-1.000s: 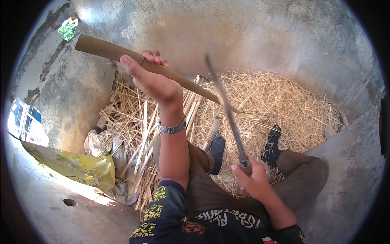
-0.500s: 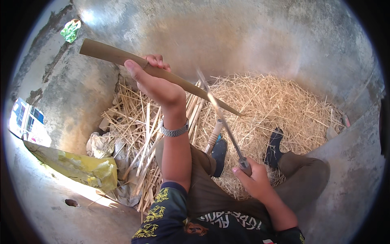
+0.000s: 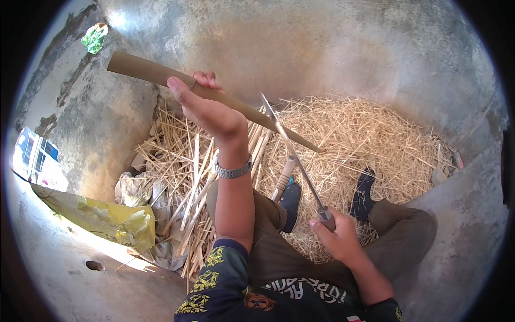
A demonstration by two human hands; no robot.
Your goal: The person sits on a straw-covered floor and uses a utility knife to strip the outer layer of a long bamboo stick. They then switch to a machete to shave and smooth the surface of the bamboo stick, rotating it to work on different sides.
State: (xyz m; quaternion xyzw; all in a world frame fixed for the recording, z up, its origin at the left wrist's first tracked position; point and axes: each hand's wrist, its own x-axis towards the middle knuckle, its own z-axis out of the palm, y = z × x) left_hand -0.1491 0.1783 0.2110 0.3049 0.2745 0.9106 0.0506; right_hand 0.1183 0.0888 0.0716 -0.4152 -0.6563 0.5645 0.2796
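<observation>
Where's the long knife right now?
In the head view, the long knife is just right of centre: its handle is in the right hand, its blade slanting up-left across the bamboo piece.

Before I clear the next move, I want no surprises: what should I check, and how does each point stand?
1. Left grip secure around the bamboo piece: ok, thumb and fingers on opposite sides.
2. Right grip closed on the knife handle: ok.
3. Left fingers off the blade: ok, visibly apart.
4. Blade touching the bamboo: cannot tell; they cross in view.
5. Bamboo's narrow end supported by the straw: cannot tell.
6. Nearer dark-covered foot safely below the blade: cannot tell, depth unclear.
</observation>
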